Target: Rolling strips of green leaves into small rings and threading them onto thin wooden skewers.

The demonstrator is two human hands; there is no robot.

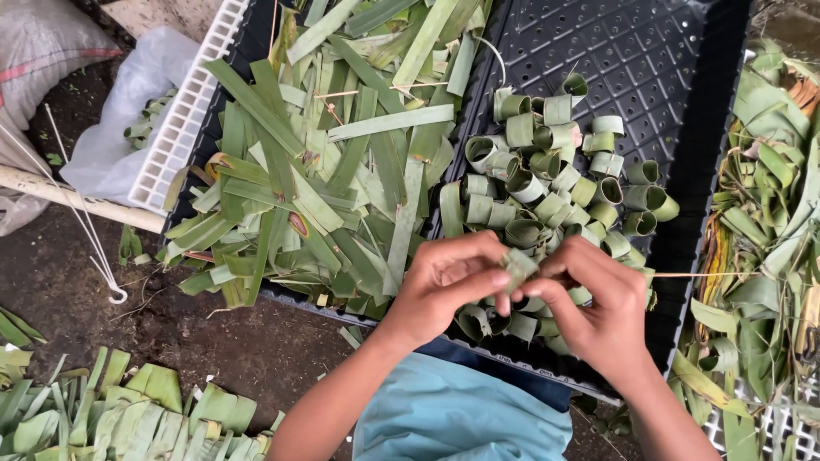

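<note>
Both hands meet over one small strip of green leaf (518,266). The left hand (444,286) pinches it with thumb and fingers pressed together on its left side. The right hand (598,307) pinches the other side, fingers curled in tight. The strip sits between the two hands, just above the near edge of the black tray (683,85), and it looks bent round into a little loop (the fingers hide most of it, so I cannot tell if the loop is closed). A thin stick (692,275) pokes out sideways from the right hand, maybe so it is handy for pinning the leaf.

Right behind the hands lies a heap of leaf rings (555,183), all rolled up like tiny cups. They sit inside the black tray, which keeps them together and off the dirt. The hands work just beside this heap, so a ring can drop straight in.

To the left, a big pile of flat cut leaf strips (325,179) rests in a second dark tray, near the left hand, easy to reach. More flat leaf pieces (111,418) lie on the dark ground at the bottom left. On the right is a messy pile of leaf scraps (769,230), some gone brown. A white plastic crate (188,111) and a clear plastic bag (120,119) stand at the top left, well apart from the hands. Blue cloth (453,418) covers the person's lap below.
</note>
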